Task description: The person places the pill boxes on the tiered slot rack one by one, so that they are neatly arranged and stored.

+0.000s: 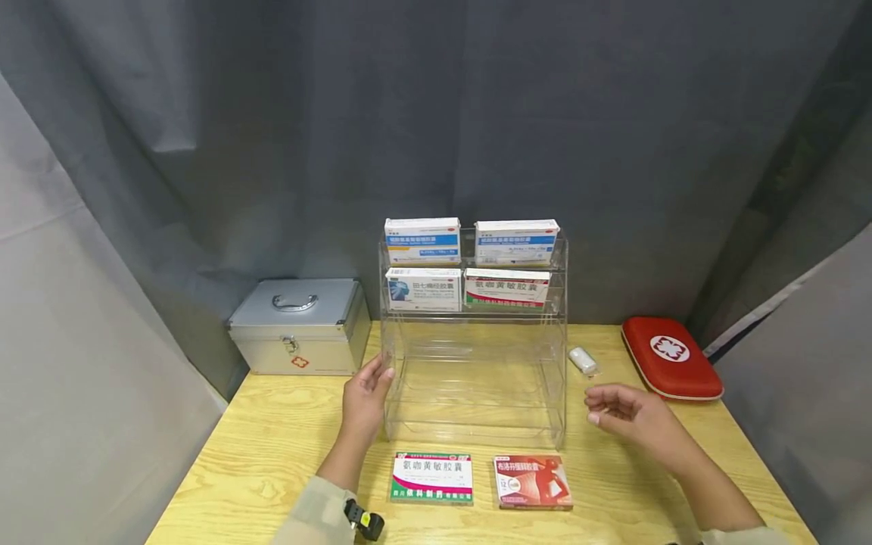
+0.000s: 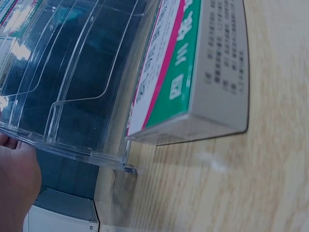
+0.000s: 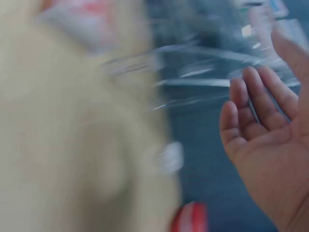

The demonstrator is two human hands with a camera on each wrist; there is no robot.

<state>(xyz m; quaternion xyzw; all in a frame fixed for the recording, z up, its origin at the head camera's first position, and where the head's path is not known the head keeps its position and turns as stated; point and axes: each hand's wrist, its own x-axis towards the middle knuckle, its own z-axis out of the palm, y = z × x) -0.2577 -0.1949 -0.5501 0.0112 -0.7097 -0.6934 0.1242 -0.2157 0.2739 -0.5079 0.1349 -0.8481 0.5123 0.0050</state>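
A clear acrylic display rack (image 1: 477, 386) with stepped tiers stands on the table. Its two top tiers hold medicine boxes: two blue-and-white boxes (image 1: 422, 241) above, a white box (image 1: 424, 291) and a green-red-white box (image 1: 507, 290) below. My left hand (image 1: 364, 397) is at the rack's left side, its fingertips right at the side panel. My right hand (image 1: 633, 415) is held off the rack's right side with fingers loosely bent and nothing in it. In front of the rack lie a green-and-white capsule box (image 1: 431, 478) and a red medicine box (image 1: 533, 482).
A silver first-aid case (image 1: 296, 333) with a handle stands at the back left. At the right lies a red zipped first-aid pouch (image 1: 671, 356), with a small white wrapped packet (image 1: 583, 361) between it and the rack. Grey curtains (image 1: 477, 113) hang behind the table.
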